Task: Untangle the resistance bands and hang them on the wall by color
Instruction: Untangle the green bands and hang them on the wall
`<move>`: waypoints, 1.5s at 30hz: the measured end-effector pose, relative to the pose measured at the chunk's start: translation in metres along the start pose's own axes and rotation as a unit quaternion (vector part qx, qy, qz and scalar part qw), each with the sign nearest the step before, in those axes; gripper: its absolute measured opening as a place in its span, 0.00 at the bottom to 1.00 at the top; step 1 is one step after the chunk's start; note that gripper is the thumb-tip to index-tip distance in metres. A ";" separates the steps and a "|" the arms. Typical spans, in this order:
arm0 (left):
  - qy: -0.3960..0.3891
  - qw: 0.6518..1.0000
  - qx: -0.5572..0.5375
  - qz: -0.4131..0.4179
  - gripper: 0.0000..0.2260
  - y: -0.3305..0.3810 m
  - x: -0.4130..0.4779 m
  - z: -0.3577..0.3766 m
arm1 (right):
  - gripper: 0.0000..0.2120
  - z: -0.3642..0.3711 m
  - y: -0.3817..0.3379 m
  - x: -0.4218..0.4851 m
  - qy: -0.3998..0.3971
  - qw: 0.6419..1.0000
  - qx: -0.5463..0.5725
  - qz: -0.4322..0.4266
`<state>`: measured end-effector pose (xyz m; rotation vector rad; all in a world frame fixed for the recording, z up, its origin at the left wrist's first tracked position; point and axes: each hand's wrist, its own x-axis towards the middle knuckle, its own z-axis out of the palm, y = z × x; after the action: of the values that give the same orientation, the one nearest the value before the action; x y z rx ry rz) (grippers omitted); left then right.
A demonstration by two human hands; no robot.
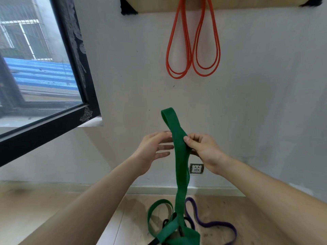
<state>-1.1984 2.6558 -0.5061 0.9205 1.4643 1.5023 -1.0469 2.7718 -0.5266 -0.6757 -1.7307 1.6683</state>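
Observation:
A wide green resistance band (181, 167) rises from the floor in front of me, its looped top above my hands. My right hand (203, 149) pinches the band's right edge between thumb and fingers. My left hand (152, 149) is beside the band's left edge with fingers spread, holding nothing. On the floor lie more green loops (160, 207), a purple band (215, 225) and a black band (187, 221), tangled together. Two orange bands (192, 50) hang on the wall from a wooden board (159, 6).
A black-framed window (70, 68) fills the left side, its sill jutting out. A wall socket (196, 168) sits low on the white wall behind the green band. Wooden floor (70, 209) spreads below.

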 end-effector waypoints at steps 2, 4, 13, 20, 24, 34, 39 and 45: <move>-0.004 0.999 0.048 0.006 0.11 -0.006 -0.006 0.007 | 0.07 0.001 0.000 0.000 0.020 1.000 0.007 -0.006; 0.011 0.997 0.067 0.028 0.07 -0.012 -0.010 0.014 | 0.06 0.003 -0.002 -0.002 0.033 0.999 0.013 -0.012; 0.088 0.992 -0.017 0.088 0.02 -0.004 -0.005 0.007 | 0.05 -0.008 -0.017 -0.007 0.046 0.998 -0.035 -0.023; 0.120 0.990 -0.017 0.077 0.05 0.001 -0.007 0.019 | 0.10 0.003 -0.019 -0.009 -0.024 0.998 0.057 0.009; 0.145 0.985 -0.003 0.089 0.05 0.000 -0.005 0.019 | 0.09 0.004 -0.015 -0.010 -0.041 0.998 0.054 -0.008; 0.063 0.993 0.094 0.032 0.13 -0.001 -0.016 0.021 | 0.10 -0.002 -0.014 -0.007 0.022 0.997 0.053 -0.057; 0.031 0.988 0.138 0.065 0.03 -0.012 -0.017 0.027 | 0.13 -0.008 -0.021 -0.005 0.040 0.992 0.103 -0.067; 0.056 0.991 0.060 0.101 0.05 0.005 -0.015 0.022 | 0.25 -0.017 -0.015 -0.009 -0.055 0.997 0.044 -0.024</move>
<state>-1.1727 2.6505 -0.4995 1.0998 1.5965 1.6497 -1.0269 2.7754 -0.5127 -0.5053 -1.7231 1.7664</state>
